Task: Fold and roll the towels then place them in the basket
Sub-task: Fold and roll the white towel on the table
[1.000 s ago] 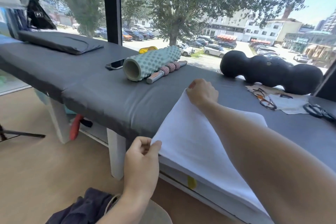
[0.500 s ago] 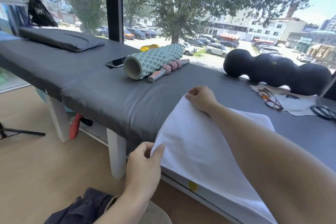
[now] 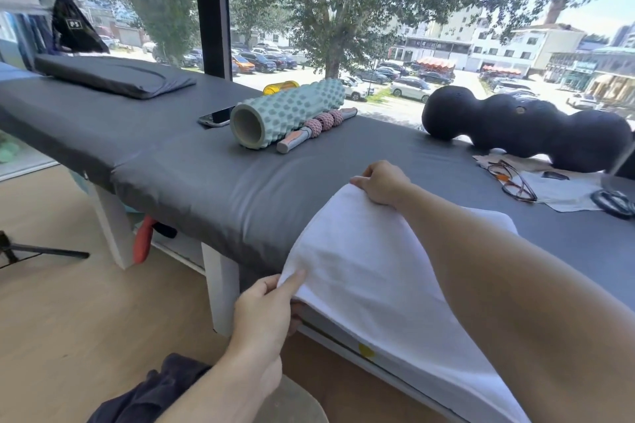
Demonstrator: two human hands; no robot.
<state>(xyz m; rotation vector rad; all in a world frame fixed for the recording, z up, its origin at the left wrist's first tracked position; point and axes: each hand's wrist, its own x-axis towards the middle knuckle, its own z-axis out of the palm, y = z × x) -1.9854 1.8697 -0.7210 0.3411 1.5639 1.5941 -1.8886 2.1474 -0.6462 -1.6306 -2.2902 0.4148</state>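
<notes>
White towel [image 3: 371,271] lies draped over the near edge of the dark padded surface [image 3: 178,161], its lower part hanging off the front toward the floor. Left hand [image 3: 264,312] pinches the near left corner between thumb and curled fingers, just off the surface edge. Right hand [image 3: 381,182] grips the far left corner, fingers curled over the fabric and knuckles up — its forearm crosses the towel diagonally and hides much of the right half, so how the cloth lies there is unclear. Beyond the right hand, well apart from the towel: a mint knobbed foam roller [image 3: 288,110] lying on its side, open end facing the camera, with a pink-beaded massage stick [image 3: 314,127] touching its right flank and a phone [image 3: 216,117] flat just to its left. A yellow object [image 3: 280,86] peeks out behind the roller; can't tell what it is. Far left sits a flat dark cushion [image 3: 113,75]. To the right, a black lobed roller [image 3: 525,127] sits by the window, with eyeglasses [image 3: 512,180] on a sheet of paper [image 3: 563,191] in front of it and a dark coiled item [image 3: 615,203] at the frame edge — too blurred to name. White leg [image 3: 221,288] of the surface stands beside the left hand; an orange handle [image 3: 142,239] hangs underneath.
</notes>
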